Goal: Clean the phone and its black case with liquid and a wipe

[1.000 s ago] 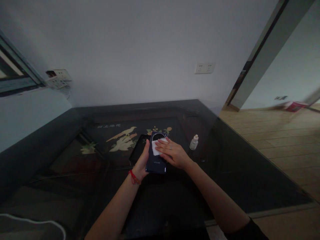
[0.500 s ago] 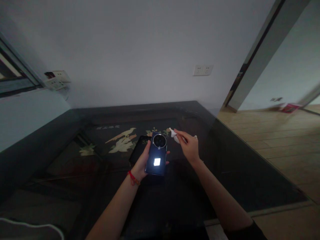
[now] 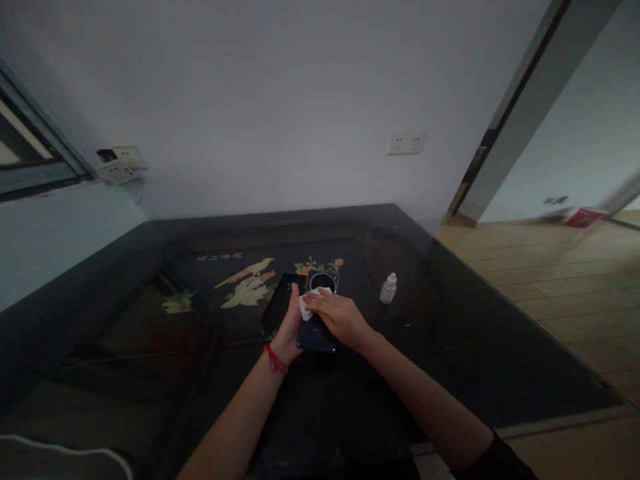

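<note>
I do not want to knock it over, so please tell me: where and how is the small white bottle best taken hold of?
Probably by the body of the bottle, below its narrow top, coming from the right. It appears upright, the body is wider than the top, and the phone and right grip are to its left.

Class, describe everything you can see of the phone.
The phone looks dark blue and glossy, back upward, with a large round camera ring at its far end. The left hand grips its left side; the right hand holds a white cloth against its back, covering the middle. Whether it touches the table is unclear.
</note>
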Tool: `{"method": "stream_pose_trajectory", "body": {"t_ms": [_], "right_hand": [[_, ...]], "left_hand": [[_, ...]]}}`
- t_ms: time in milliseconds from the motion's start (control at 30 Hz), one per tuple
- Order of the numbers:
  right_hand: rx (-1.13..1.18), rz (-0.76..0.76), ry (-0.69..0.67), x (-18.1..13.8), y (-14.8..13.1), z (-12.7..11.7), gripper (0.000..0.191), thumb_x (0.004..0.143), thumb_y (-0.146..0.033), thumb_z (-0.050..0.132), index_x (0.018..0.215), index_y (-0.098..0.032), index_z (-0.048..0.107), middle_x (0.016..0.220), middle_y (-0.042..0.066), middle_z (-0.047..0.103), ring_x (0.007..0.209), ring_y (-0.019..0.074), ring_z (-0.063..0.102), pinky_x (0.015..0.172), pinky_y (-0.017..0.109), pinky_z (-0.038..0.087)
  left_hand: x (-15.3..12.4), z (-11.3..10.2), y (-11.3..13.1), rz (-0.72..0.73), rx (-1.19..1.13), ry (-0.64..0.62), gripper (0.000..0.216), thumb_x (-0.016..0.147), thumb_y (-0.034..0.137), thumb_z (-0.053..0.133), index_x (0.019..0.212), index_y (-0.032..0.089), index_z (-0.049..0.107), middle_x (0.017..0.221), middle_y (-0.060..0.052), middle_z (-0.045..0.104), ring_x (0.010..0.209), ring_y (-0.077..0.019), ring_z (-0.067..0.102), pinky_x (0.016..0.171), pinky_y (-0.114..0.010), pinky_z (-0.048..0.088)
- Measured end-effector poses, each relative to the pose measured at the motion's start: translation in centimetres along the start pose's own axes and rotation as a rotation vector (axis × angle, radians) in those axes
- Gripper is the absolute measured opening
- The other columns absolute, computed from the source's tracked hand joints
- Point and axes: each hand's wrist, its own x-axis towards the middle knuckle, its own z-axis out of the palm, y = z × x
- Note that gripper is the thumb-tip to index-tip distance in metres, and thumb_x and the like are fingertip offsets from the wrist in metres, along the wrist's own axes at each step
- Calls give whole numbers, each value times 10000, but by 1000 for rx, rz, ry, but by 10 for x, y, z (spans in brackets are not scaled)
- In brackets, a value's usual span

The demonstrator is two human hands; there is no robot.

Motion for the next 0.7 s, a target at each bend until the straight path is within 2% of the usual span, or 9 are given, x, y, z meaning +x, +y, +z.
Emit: {"method": "stream_pose_trajectory", "body": {"t_ms": [67, 167, 267, 367, 433, 467, 500, 600, 700], "right_hand": [[-12, 66, 42, 2, 10, -5, 328, 923, -165, 365, 1100, -229, 633, 1192, 38, 636, 1157, 155, 555, 1052, 366, 392], [-21, 255, 165, 2, 26, -13, 320, 919, -186, 378, 1110, -234, 630, 1175, 39, 645, 1110, 174, 591, 987, 363, 453], [-48, 383, 221, -5, 33, -14, 299, 916, -197, 391, 1085, -214, 637, 1138, 56, 664, 1039, 195, 631, 906, 353, 501], [-74, 385, 139, -12, 28, -9, 291, 902, -176, 402, 1052, -215, 648, 1092, 60, 683, 981, 200, 654, 868, 343, 509], [1, 348, 58, -13, 25, -9, 284, 895, -172, 406, 1012, -224, 660, 1017, 42, 706, 910, 183, 670, 828, 313, 515], [62, 349, 60, -12, 25, -10, 276, 893, -180, 410, 995, -220, 663, 984, 36, 712, 876, 175, 673, 800, 298, 518], [124, 372, 99, -12, 28, -13, 267, 891, -195, 412, 985, -212, 662, 959, 36, 712, 848, 170, 672, 770, 288, 520], [207, 561, 360, -12, 48, -23, 272, 871, -239, 412, 1010, -176, 636, 903, 60, 696, 772, 177, 651, 680, 291, 516], [199, 678, 386, -16, 67, -26, 263, 844, -280, 441, 994, -167, 626, 853, 65, 671, 746, 184, 627, 664, 304, 505]], "left_hand": [[-2, 1, 0, -26, 40, -5, 598, 849, 597, 383, 1188, 134, 552, 960, -131, 688, 869, -251, 669, 832, -403, 508], [-6, 2, -2, -67, 106, 14, 521, 853, 554, 429, 1220, 198, 530, 970, -108, 693, 870, -247, 670, 823, -440, 508], [-4, 0, -3, -47, 86, 7, 537, 862, 564, 397, 1212, 183, 536, 1012, -122, 688, 923, -257, 657, 838, -462, 500], [1, -5, 0, 18, 41, 17, 552, 876, 559, 368, 1189, 144, 553, 1007, -129, 692, 943, -254, 651, 862, -442, 494], [3, -8, 5, 73, 19, 71, 559, 889, 546, 343, 1186, 122, 555, 974, -130, 699, 916, -252, 660, 854, -422, 500], [4, -9, 8, 104, 5, 102, 562, 895, 540, 330, 1199, 119, 546, 972, -131, 699, 905, -253, 662, 847, -422, 503], [4, -10, 11, 141, -11, 124, 562, 898, 534, 319, 1224, 126, 527, 988, -133, 695, 906, -256, 662, 842, -432, 504], [1, -9, 18, 222, -45, 145, 533, 899, 507, 323, 1298, 179, 456, 1073, -134, 665, 941, -266, 651, 831, -475, 499], [-2, -7, 22, 198, -34, 143, 493, 896, 463, 344, 1278, 178, 469, 1055, -135, 659, 913, -262, 654, 787, -470, 515]]}}
